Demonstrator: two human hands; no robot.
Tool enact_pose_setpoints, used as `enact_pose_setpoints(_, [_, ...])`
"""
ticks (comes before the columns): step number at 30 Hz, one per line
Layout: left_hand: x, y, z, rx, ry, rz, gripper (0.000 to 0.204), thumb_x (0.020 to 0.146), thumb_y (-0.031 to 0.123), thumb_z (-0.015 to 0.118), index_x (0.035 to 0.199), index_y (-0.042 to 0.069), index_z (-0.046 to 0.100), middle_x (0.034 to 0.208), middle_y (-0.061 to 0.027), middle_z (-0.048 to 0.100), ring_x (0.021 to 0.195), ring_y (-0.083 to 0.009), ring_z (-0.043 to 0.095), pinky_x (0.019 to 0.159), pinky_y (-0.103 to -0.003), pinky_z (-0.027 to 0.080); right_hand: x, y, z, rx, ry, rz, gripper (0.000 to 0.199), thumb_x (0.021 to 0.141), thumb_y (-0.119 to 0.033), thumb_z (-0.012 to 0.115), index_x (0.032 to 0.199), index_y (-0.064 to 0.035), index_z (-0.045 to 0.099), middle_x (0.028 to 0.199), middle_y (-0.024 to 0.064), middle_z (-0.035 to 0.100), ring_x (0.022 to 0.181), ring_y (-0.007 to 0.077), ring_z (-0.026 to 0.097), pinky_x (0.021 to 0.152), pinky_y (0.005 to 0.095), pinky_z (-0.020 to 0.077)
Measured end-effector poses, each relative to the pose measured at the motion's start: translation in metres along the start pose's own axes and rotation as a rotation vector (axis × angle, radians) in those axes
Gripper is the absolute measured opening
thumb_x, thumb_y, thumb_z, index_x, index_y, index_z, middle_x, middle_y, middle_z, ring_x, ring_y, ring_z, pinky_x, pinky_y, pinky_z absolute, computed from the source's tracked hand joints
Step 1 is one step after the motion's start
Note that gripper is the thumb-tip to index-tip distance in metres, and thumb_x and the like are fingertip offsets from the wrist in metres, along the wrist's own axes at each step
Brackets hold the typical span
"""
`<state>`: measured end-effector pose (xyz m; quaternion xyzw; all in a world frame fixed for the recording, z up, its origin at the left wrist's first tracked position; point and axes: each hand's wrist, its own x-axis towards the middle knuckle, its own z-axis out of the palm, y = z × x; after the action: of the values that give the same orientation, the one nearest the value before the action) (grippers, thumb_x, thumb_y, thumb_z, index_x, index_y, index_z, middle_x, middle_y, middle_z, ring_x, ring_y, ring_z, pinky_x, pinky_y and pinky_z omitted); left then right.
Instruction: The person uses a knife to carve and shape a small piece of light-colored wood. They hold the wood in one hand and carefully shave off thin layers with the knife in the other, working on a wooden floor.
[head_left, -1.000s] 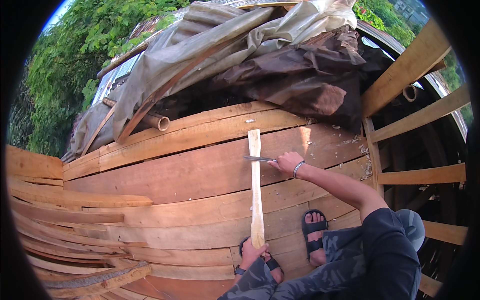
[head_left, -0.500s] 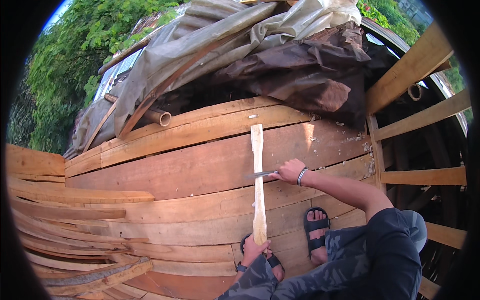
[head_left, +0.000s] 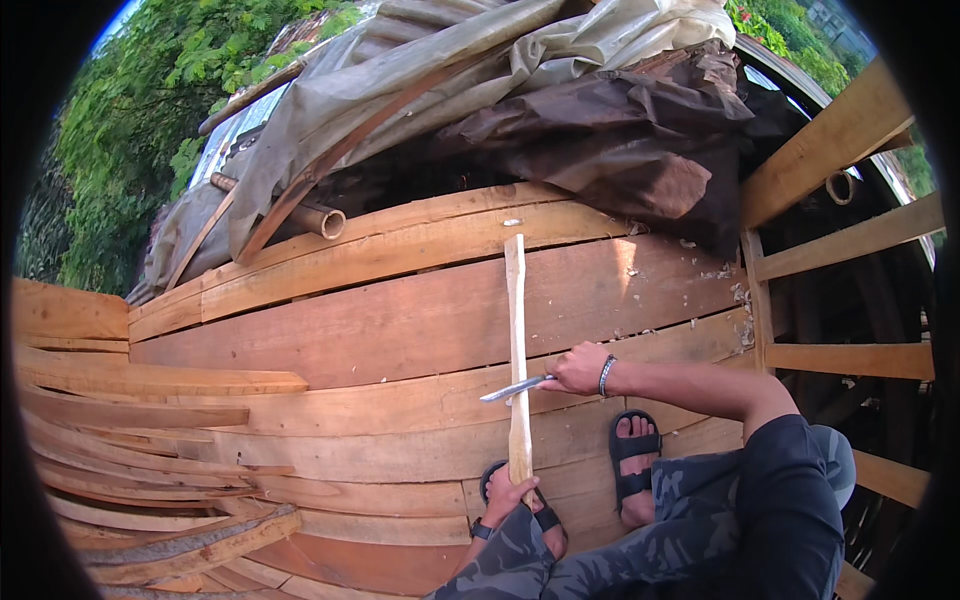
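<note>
Left hand point(head_left: 507, 492) grips the wooden stick point(head_left: 517, 350); right hand point(head_left: 578, 369) apparently clasps a knife point(head_left: 512, 389).

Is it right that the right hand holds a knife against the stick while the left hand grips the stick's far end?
Not quite. In the head view the left hand grips the stick at its near end, by the feet. The right hand does hold the knife against it.

No packages, labels, signs or screens show anywhere here (only bare planks point(head_left: 420, 330), a tarp point(head_left: 450, 70) heaped behind them and greenery point(head_left: 130, 130) beyond).
</note>
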<state>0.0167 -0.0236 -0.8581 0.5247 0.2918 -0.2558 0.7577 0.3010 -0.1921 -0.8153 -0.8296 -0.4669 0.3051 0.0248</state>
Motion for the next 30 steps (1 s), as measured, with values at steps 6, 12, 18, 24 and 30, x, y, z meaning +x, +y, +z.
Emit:
enact_pose_setpoints(6, [-0.001,0.005,0.003,-0.137,-0.069,-0.016,0.024,0.084,0.021,0.066,0.086,0.0,0.055,0.063,-0.0062,0.057,0.048,-0.016,0.056,0.044,-0.029,0.045,0.018,0.032,-0.01,0.089,0.215,0.265,0.063,0.098,-0.061,0.039,0.081,-0.007,0.067,0.069,0.0193,0.067,0.068,0.0387,0.069,0.062,0.0483,0.0556])
enact_pose_setpoints(12, [0.001,0.001,-0.002,-0.349,-0.123,0.002,0.023,0.086,0.024,0.059,0.085,0.002,0.051,0.055,-0.0064,0.049,0.041,-0.016,0.045,0.039,-0.029,0.037,0.008,-0.001,-0.01,0.004,0.082,0.042,0.067,0.097,-0.063,0.04,0.073,-0.0056,0.066,0.065,0.0184,0.067,0.065,0.0393,0.068,0.061,0.0484,0.0559])
enact_pose_setpoints(18, [-0.004,0.012,0.002,-0.591,-0.267,-0.058,0.027,0.088,0.029,0.058,0.083,0.005,0.046,0.051,-0.0043,0.042,0.039,-0.0138,0.04,0.037,-0.026,0.033,0.008,-0.01,0.0,0.037,0.048,0.022,0.064,0.098,-0.06,0.04,0.076,-0.0062,0.068,0.068,0.0187,0.068,0.066,0.0389,0.068,0.06,0.0482,0.0554])
enact_pose_setpoints(24, [-0.003,0.005,0.006,-0.705,-0.323,-0.084,0.035,0.086,0.037,0.058,0.08,0.005,0.043,0.05,-0.0045,0.041,0.038,-0.0141,0.039,0.036,-0.026,0.032,0.033,0.026,-0.022,0.133,0.183,0.295,0.061,0.099,-0.058,0.04,0.085,-0.0057,0.068,0.071,0.0185,0.069,0.069,0.0386,0.069,0.062,0.0482,0.0557])
enact_pose_setpoints(30, [-0.004,-0.001,0.002,-0.786,-0.476,-0.095,0.041,0.084,0.043,0.056,0.081,0.004,0.042,0.051,-0.0051,0.04,0.037,-0.0158,0.04,0.036,-0.027,0.032,0.013,-0.002,-0.023,-0.001,0.027,0.041,0.065,0.097,-0.062,0.04,0.082,-0.0059,0.069,0.069,0.02,0.068,0.068,0.0401,0.069,0.063,0.0489,0.0563])
